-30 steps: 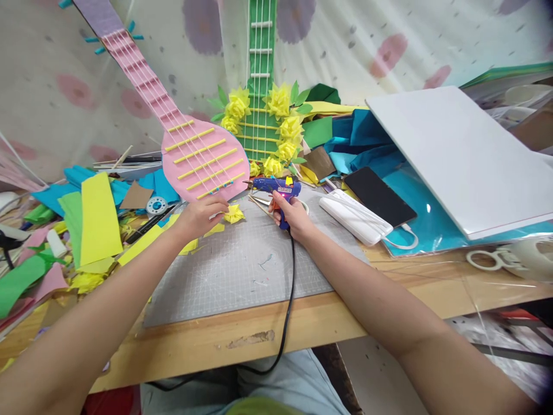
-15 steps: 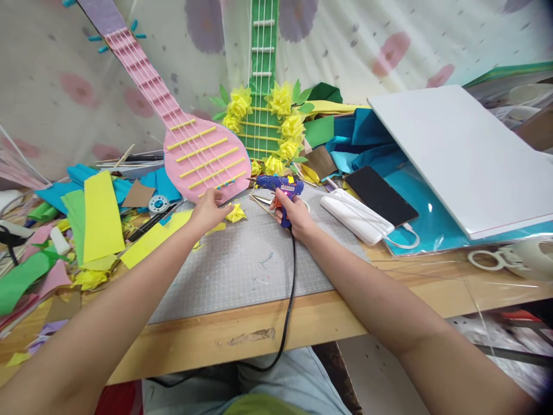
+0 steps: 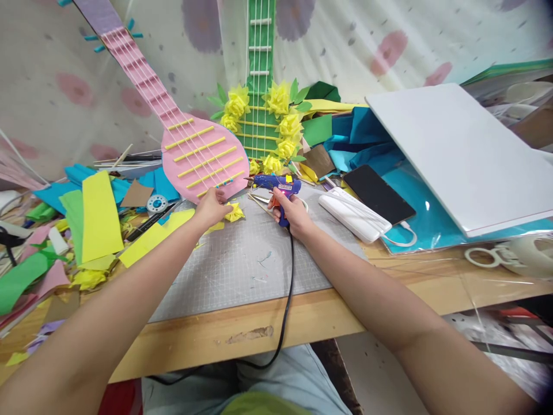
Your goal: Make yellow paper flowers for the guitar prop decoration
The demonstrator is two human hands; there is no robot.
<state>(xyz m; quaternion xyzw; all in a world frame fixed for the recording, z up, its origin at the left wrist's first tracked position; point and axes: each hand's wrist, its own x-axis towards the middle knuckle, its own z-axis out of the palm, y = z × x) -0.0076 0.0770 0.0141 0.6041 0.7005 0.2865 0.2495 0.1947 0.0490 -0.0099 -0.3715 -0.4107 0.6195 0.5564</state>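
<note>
My right hand (image 3: 291, 212) is wrapped round the handle of a blue glue gun (image 3: 276, 183), its nozzle pointing left toward a pink paper-covered lute (image 3: 203, 155). My left hand (image 3: 211, 208) rests at the lute's lower edge, thumb and fingers apart; some fingertips are hard to see. Just beside that thumb lies a yellow paper flower (image 3: 234, 212) on the grey cutting mat (image 3: 242, 276). Scissors (image 3: 260, 198) lie partly hidden behind my right hand. A green paper guitar (image 3: 259, 129) trimmed with yellow flowers stands upright behind the gun.
Coloured paper scraps (image 3: 101, 219) pile up on the left. To the right lie a white power bank (image 3: 354, 216), a black phone (image 3: 380, 193), a large white board (image 3: 462, 155) and a tape roll (image 3: 529, 256). The gun's black cord (image 3: 288, 305) hangs over the table edge.
The whole view has shifted very slightly. Both hands, the glue gun and the paper flower keep nearly the same places relative to each other.
</note>
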